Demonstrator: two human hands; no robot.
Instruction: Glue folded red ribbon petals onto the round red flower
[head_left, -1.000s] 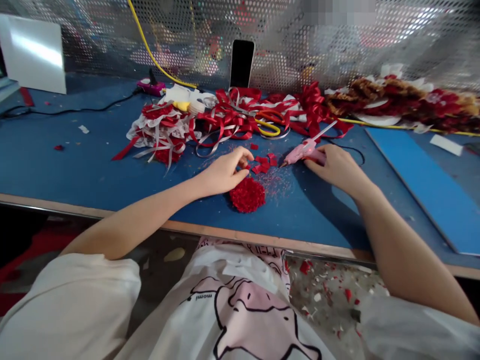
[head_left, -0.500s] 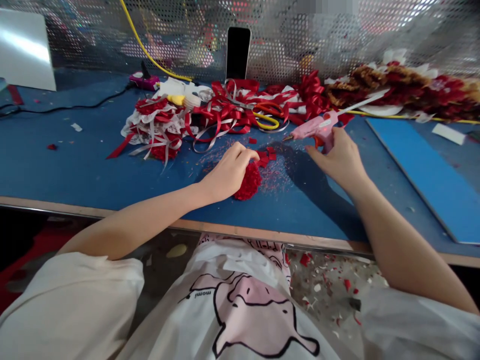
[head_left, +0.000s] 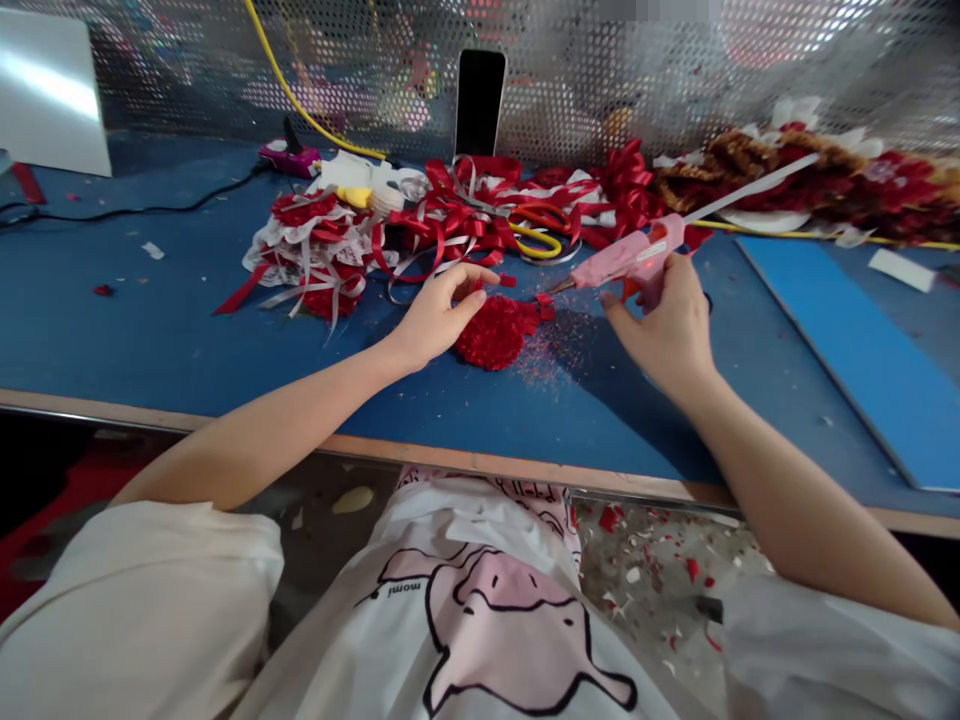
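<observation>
A fluffy red piece (head_left: 491,333) lies on the blue table, near its front edge. Just left of it is my left hand (head_left: 437,318), thumb and index finger apart, with nothing visible between them. My right hand (head_left: 670,325) is wrapped round the handle of a pink glue gun (head_left: 626,258). The gun's nozzle points left, above small red scraps (head_left: 545,307) beside the red piece. A white glue stick (head_left: 750,188) sticks out of the gun's back end.
Red and white ribbons (head_left: 469,225) heap up behind my hands, with yellow-handled scissors (head_left: 536,242) among them. A phone (head_left: 478,103) stands against the perforated metal. A blue board (head_left: 855,355) lies at right, a purple device (head_left: 289,160) at back left.
My left hand has moved left off the red piece and its fingers have parted; more of the piece shows. My right hand has shifted slightly left with the glue gun.
</observation>
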